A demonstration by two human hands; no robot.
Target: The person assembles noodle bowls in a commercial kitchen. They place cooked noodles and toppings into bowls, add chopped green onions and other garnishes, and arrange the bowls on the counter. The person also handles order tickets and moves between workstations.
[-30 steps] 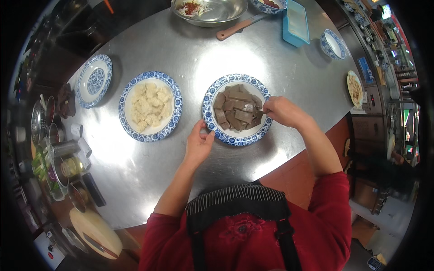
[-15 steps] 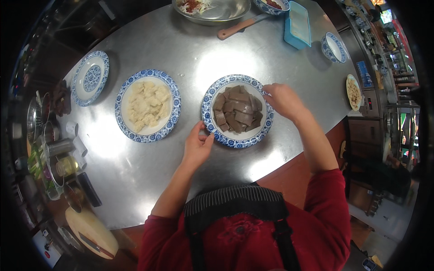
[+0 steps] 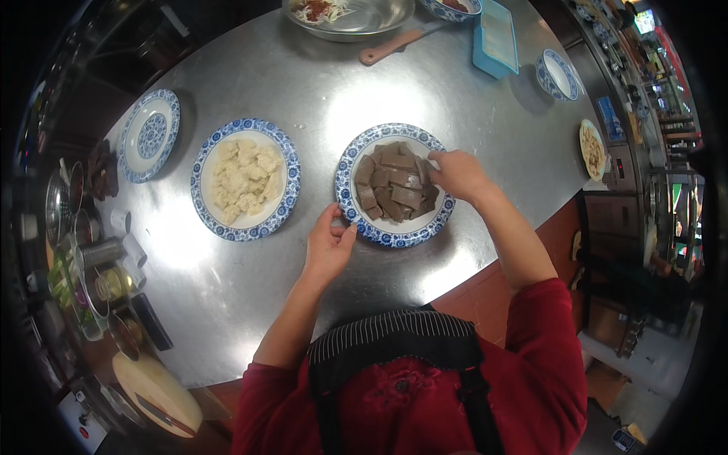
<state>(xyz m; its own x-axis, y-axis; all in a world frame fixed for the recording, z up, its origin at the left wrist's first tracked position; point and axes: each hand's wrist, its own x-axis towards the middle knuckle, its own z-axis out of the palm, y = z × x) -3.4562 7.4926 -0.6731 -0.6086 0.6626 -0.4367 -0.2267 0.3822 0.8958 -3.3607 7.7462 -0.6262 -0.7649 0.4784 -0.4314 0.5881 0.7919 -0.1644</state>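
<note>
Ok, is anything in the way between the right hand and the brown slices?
Nothing visible. The right hand is over the right rim of the plate, at the edge of the brown slices; the left hand is at the lower-left rim.

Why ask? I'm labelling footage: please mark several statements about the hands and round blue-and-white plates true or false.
The person's right hand reaches over a round blue-and-white plate bearing brown slabs. True.
The person's left hand is over the pale, irregular lumps. False: it is at the first plate's rim.
Those lumps lie on another such plate. True.
A light-blue rectangular container stands left of these plates. False: it stands beyond them, to the right.
</note>
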